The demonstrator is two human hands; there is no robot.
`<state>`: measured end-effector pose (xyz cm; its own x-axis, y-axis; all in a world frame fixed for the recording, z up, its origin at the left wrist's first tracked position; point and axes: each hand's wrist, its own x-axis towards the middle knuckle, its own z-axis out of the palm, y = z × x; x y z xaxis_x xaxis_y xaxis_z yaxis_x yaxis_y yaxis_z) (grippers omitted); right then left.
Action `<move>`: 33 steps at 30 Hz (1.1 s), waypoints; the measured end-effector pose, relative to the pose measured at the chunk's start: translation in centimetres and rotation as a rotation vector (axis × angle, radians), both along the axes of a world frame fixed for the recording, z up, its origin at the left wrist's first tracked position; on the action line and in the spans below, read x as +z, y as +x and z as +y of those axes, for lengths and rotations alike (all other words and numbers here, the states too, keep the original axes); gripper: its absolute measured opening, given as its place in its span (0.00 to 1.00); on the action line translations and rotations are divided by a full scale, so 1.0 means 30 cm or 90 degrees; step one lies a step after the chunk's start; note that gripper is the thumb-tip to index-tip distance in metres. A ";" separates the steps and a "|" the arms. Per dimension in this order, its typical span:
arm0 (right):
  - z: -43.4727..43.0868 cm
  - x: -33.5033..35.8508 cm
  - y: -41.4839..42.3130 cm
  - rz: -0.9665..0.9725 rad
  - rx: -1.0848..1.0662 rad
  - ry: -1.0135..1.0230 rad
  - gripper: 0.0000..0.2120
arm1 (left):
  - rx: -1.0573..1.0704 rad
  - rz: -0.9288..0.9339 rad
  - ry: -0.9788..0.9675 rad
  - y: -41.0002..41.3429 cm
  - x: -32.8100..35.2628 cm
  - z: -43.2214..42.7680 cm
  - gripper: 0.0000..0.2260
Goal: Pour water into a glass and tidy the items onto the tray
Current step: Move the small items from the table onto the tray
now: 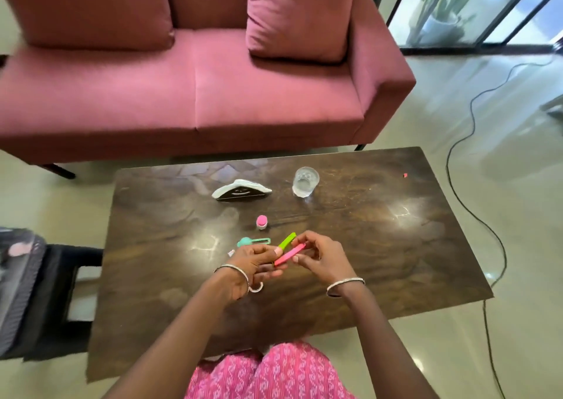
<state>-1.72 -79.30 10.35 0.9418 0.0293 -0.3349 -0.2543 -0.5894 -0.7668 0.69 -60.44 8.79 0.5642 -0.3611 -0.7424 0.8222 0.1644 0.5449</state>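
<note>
Slim pink plastic stick (289, 255), pinched between left hand (253, 261) and right hand (320, 258) above dark wooden table (396, 246), flat green plastic stick (287, 241) alongside, presumably gathered for tidying; clear drinking glass (305, 182) stood well apart at far edge; no tray seen.

Table (365, 261) sits in front of sofa (213, 94); cushion (298, 14) on sofa's right end. Chair (61, 292) just left of table, cable (471, 115) on floor to its right. On table: glass (305, 181) far side, right of centre; napkin holder (240, 190) left of glass; small bottle (261, 222) nearer, in front of holder; clip tool (254, 241) in front of bottle. Left hand (249, 264) and right hand (320, 255) over table's near middle, two sticks (289, 255) held between them, just right of clip tool.
</note>
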 end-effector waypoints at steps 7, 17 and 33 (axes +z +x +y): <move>0.300 0.131 -0.208 -0.061 -0.005 0.063 0.19 | 0.123 -0.015 -0.056 -0.242 0.123 0.285 0.08; 0.696 0.262 -0.276 -0.119 0.141 0.117 0.25 | 0.249 -0.047 -0.039 -0.457 0.261 0.674 0.11; 1.413 0.207 -0.143 -0.160 0.523 -0.085 0.16 | 0.338 -0.013 0.090 -0.519 0.203 1.352 0.10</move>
